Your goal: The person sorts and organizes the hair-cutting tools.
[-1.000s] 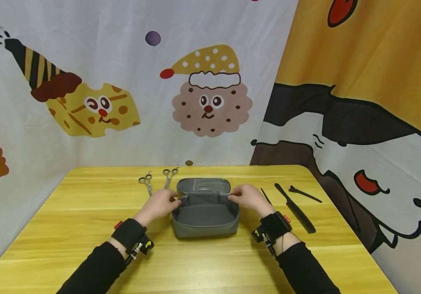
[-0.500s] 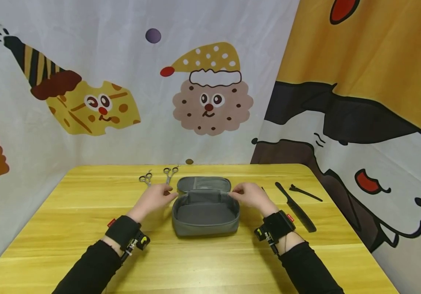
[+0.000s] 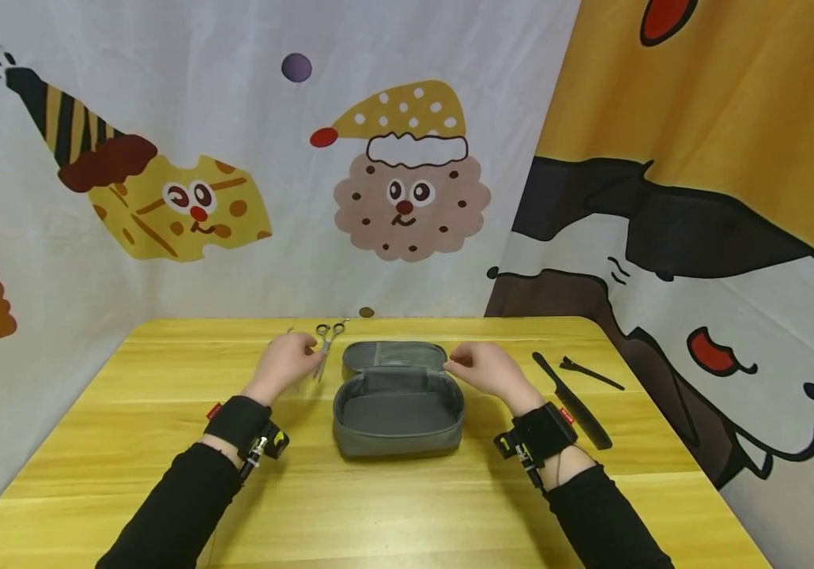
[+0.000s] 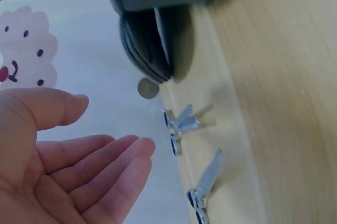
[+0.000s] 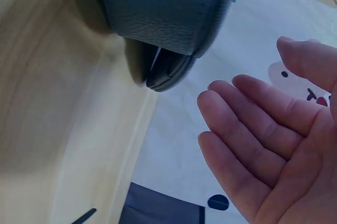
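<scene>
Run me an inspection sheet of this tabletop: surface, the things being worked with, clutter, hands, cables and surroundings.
Surface: wood-grain table.
Job's things: grey case, open, lid folded back; scissors beside it and second scissors farther left; black comb and dark clip on the right.
Clutter: dark tip at the right wrist view's edge, too cropped to identify.
Left hand: by the scissors, fingers relaxed, holding nothing.
Right hand: by the case, fingers relaxed, holding nothing.
Cables: short cables at both wristbands.
Surroundings: cartoon-printed cloth behind the table.
</scene>
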